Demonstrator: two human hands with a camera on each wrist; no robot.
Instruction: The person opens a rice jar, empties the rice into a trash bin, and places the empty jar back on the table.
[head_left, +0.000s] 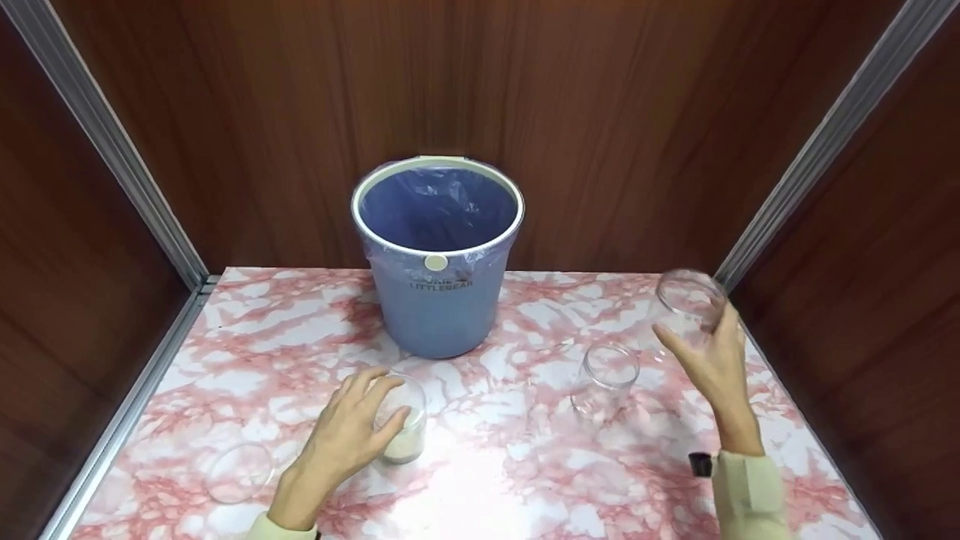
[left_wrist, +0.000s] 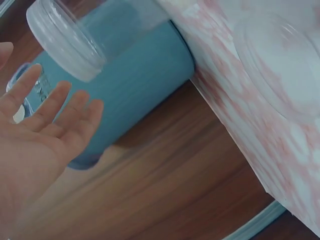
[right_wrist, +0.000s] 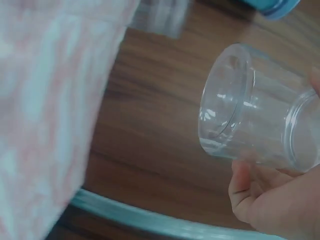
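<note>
Near the table's front, left of the middle, stands a clear plastic jar [head_left: 405,442] with something pale low inside it. My left hand [head_left: 349,424] hovers beside its top with the fingers spread. In the left wrist view a gap shows between those fingers and the jar's whitish, ridged top [left_wrist: 67,42]. My right hand [head_left: 716,367] grips a second clear jar [right_wrist: 270,110] and holds it raised at the right, with its round end uppermost in the head view. Another clear jar [head_left: 604,379] stands on the table to the left of the right hand.
A blue bin [head_left: 439,315] with a pale rim and a clear liner stands at the back. A clear round lid-like disc [head_left: 240,474] lies at the front left. Dark wood-look panels [head_left: 600,135] enclose the marbled red and white table [head_left: 292,330].
</note>
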